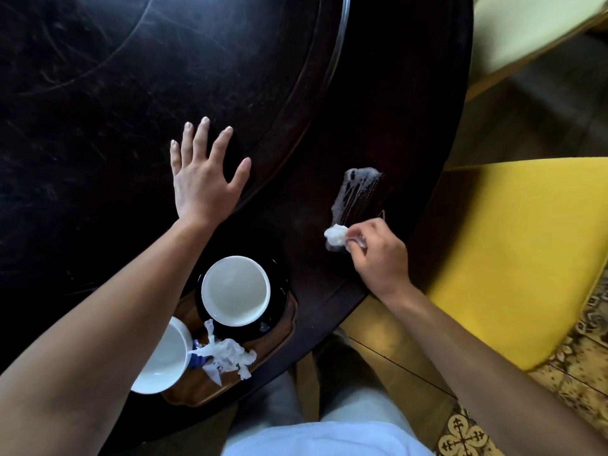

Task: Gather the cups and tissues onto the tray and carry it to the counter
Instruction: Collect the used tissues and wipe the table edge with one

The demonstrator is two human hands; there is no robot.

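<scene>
A brown wooden tray [279,340] sits at the near edge of the dark round table [98,93]. On it stands a white cup [235,290] on a black saucer [278,301], a second white cup [164,357] partly under my left forearm, and a crumpled white tissue [230,355]. My left hand [204,172] lies flat on the table with fingers spread, holding nothing. My right hand [378,255] pinches a balled white tissue [336,236] against the tabletop at the near end of a wet smear [358,195].
A raised inner disc with a metal rim [342,37] fills the table's middle. A yellow cushioned chair [513,251] stands close to the table edge on the right, with another pale seat [526,31] behind it. Patterned floor tiles [467,432] show below.
</scene>
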